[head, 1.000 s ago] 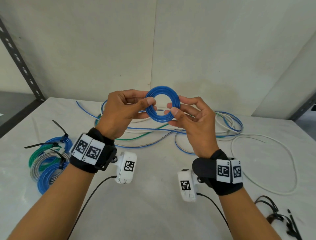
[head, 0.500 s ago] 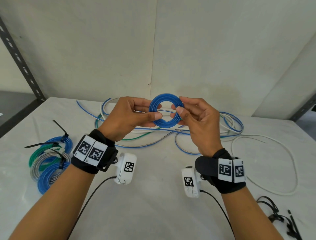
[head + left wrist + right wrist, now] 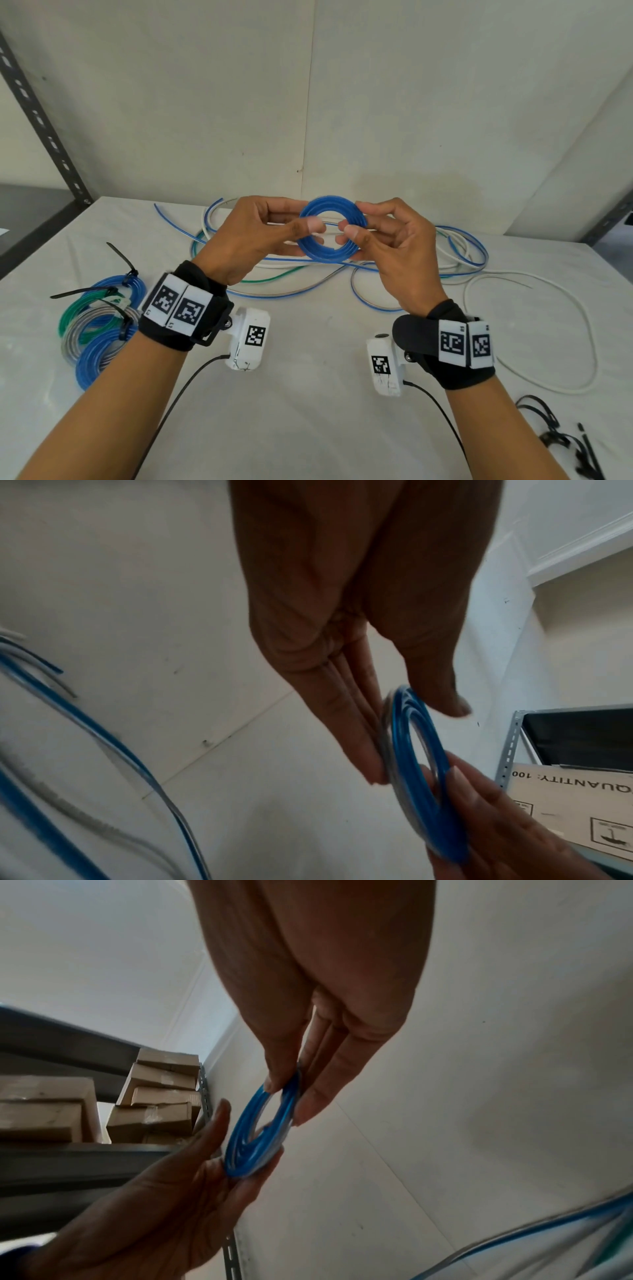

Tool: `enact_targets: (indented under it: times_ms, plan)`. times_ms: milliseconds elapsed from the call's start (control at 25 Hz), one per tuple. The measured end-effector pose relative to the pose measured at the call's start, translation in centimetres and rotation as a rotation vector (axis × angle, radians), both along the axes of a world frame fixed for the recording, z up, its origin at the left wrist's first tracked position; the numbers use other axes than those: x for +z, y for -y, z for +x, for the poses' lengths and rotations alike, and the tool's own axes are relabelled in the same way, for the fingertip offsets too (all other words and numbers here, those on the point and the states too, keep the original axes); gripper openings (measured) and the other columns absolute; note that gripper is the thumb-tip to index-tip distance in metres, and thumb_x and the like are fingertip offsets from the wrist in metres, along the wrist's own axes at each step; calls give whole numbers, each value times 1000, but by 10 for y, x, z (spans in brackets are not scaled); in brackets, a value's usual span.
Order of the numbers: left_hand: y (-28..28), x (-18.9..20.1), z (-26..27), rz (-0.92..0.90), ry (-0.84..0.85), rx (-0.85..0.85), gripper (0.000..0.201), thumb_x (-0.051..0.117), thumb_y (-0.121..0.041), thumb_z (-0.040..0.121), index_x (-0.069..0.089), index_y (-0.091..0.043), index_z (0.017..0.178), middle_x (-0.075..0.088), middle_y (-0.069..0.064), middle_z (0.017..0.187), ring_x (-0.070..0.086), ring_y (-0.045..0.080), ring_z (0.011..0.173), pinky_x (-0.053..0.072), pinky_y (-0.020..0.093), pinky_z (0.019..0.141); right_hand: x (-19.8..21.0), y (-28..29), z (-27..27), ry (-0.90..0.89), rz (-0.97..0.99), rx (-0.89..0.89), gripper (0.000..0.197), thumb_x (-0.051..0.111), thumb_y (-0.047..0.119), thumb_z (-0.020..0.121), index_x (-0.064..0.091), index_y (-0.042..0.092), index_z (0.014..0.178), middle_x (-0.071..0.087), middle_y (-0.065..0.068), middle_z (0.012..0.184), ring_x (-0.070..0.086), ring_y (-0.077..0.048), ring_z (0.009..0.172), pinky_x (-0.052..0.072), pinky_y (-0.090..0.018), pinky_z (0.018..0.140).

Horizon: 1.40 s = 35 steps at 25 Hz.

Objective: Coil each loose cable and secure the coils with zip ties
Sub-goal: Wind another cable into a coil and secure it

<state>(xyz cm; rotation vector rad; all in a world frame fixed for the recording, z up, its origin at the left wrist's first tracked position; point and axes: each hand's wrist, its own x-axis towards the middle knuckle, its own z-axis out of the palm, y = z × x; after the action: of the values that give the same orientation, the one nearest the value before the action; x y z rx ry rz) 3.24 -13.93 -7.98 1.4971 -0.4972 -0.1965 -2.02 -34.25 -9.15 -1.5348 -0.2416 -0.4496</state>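
We pinch the blue coil (image 3: 331, 233) with left hand (image 3: 253, 240) and right hand (image 3: 394, 246); keep its loops flat, then fetch a zip tie (image 3: 548, 425).

My left hand (image 3: 342, 642) pinches the blue coil (image 3: 421, 785); my right hand (image 3: 507, 831) grips its lower edge. Loose cables (image 3: 103, 750) lie left.

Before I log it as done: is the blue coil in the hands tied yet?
Not tied. The blue coil shows no zip tie; the left hand and right hand pinch its sides.
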Motion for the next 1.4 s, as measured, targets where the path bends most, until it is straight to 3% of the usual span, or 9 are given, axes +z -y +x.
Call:
enact_targets:
  times_ms: [160,280,440,600,720,840,960,1200,1400]
  plan:
    - [-5,4,0,-34,40,38,22,70,-9,86,73,2,105,75,22,91,75,30,81,62,37,74,0,3,-1,-17,-59,47,23,75,6,85,66,14,104,78,-13,94,76,-30,83,62,-39,67]
    - [-6,4,-1,-33,31,18,22,68,-9,87,72,3,105,76,17,86,76,26,78,61,33,69,1,5,-2,-3,-42,60,25,73,2,86,67,11,108,77,-13,96,76,-31,85,61,-35,65]
    - [-4,2,0,-27,43,19,22,66,-8,91,70,6,108,76,19,89,75,27,84,62,36,76,-2,3,0,28,-68,23,25,73,0,87,69,15,106,77,-12,93,76,-28,83,60,-30,64]
    - [0,0,1,115,54,-24,39,63,-30,90,68,-2,117,76,14,101,75,23,94,60,30,83,-3,14,1,10,-206,29,22,74,1,87,72,15,104,77,-13,91,76,-28,83,62,-38,71]
    - [14,-6,-5,165,-44,-130,46,43,-45,101,67,-6,107,69,18,81,68,24,79,57,32,79,-3,18,-4,-46,-340,68,22,75,-1,86,74,13,102,77,-9,91,76,-23,82,63,-41,72]
    - [33,-14,-13,103,-121,-230,41,39,-35,108,59,-3,94,44,4,56,40,17,52,54,37,72,-1,17,-14,-82,-411,93,18,76,2,86,74,8,103,77,0,82,74,-22,74,62,-45,70]
    - [45,-11,-22,57,-207,-208,30,37,-22,109,50,-13,84,28,-6,54,23,11,49,42,27,55,4,24,-24,-117,-444,97,19,76,7,87,73,6,106,77,-4,82,74,-27,73,62,-50,69]
    - [77,3,-44,-14,-245,-234,25,39,-13,104,43,-16,79,23,-6,54,20,10,46,34,25,49,29,55,-54,-173,-440,42,14,77,4,85,68,2,96,78,-11,87,76,-29,77,63,-48,67]
    - [129,2,-66,85,-171,-220,28,41,-8,100,38,-18,74,26,-5,53,22,11,43,31,28,48,36,102,-83,-342,-463,-30,11,64,16,97,67,5,99,75,-9,83,72,-20,70,61,-35,65]
